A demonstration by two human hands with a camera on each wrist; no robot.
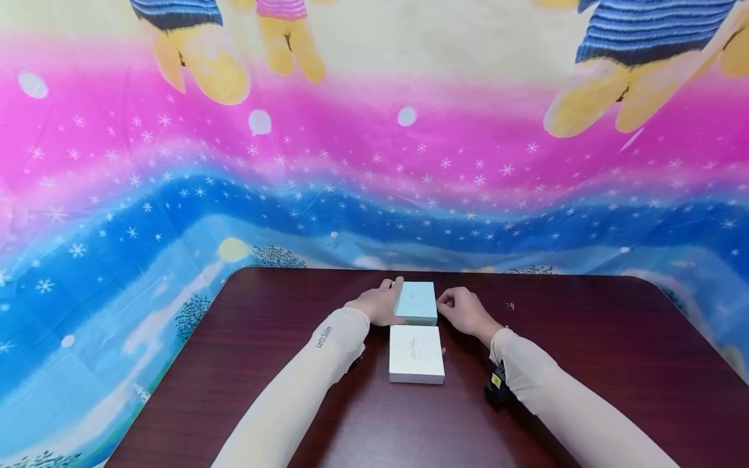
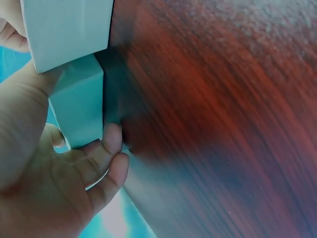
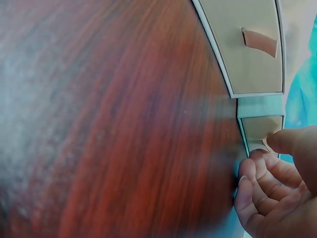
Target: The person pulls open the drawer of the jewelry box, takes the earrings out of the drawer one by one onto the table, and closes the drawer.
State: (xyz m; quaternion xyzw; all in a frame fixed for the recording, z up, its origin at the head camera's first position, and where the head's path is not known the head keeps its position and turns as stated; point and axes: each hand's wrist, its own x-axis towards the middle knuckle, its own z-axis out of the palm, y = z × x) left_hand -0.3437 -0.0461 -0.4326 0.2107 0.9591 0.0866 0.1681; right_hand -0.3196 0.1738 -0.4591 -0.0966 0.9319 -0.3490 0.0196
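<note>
A mint-green drawer box (image 1: 418, 302) lies flat toward the back of the table. My left hand (image 1: 380, 304) holds it at its left side, and the left wrist view shows the thumb and fingers of my left hand (image 2: 59, 168) at opposite ends of the mint box (image 2: 81, 109). At its right side my right hand (image 1: 465, 311) pinches the small pull tab; in the right wrist view, the thumb and fingers of my right hand (image 3: 277, 183) mostly hide that tab. Just in front lies a white drawer box (image 1: 417, 354), whose pinkish ribbon tab (image 3: 260, 42) sticks out of its right side.
Both boxes stand on a dark reddish-brown table (image 1: 281, 312). A tiny greyish item (image 1: 510, 305), too small to identify, lies right of my right hand. Behind the table's far edge hangs a colourful printed cloth (image 1: 374, 162).
</note>
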